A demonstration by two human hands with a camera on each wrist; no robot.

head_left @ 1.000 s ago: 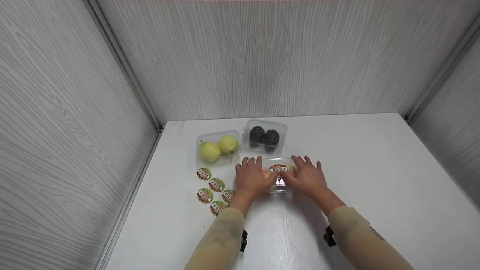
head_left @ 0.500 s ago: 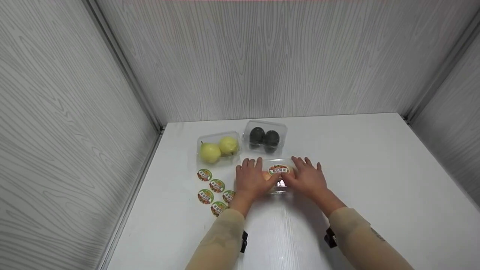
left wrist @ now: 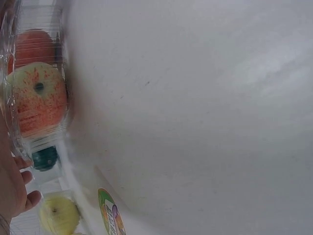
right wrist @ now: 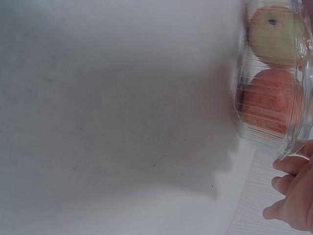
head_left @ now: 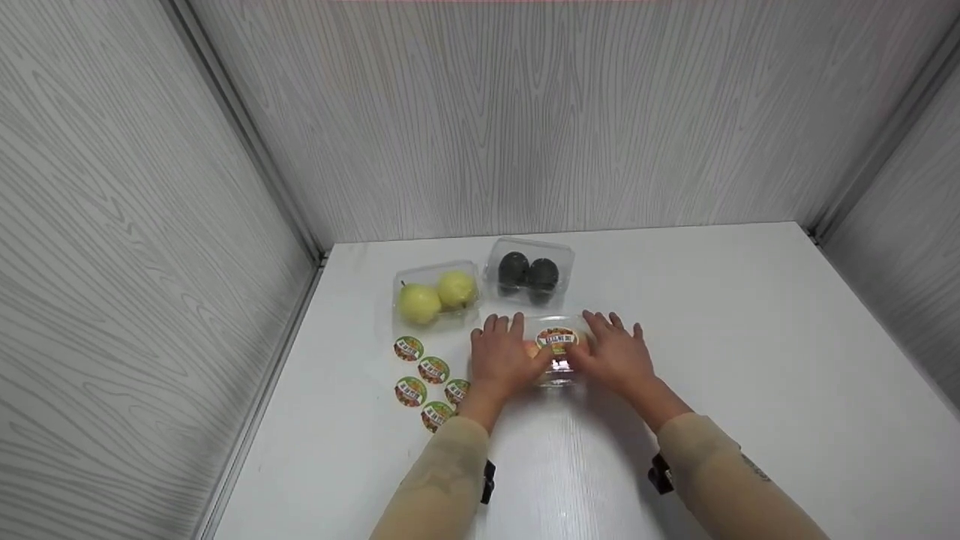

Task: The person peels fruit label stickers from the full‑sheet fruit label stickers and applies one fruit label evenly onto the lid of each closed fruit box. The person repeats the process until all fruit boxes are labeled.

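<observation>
A clear plastic clamshell box (head_left: 559, 320) stands on the white table with a round fruit label (head_left: 556, 334) on its lid. Red-and-yellow apples (left wrist: 40, 105) show through its ribbed wall in the left wrist view; the right wrist view also has a reddish apple (right wrist: 272, 102) inside. My left hand (head_left: 504, 356) lies over the box's left side, fingers extended forward and thumb on the lid by the label. On the opposite side, my right hand (head_left: 619, 355) mirrors it, thumb touching the lid close to the label's right edge. Both palms hide the box's ends.
Behind the left hand is a clear box (head_left: 405, 274) with two yellow pears (head_left: 420, 303). Another clear box (head_left: 564, 262) with dark green, avocado-like fruits (head_left: 543, 277) stands farther back. Several loose round labels (head_left: 411, 391) lie left of the left wrist. Wood-grain panels (head_left: 525, 112) enclose the table.
My thumbs have slid slightly apart on the lid, uncovering more of the label. Palms, boxes and loose labels stay in place.
</observation>
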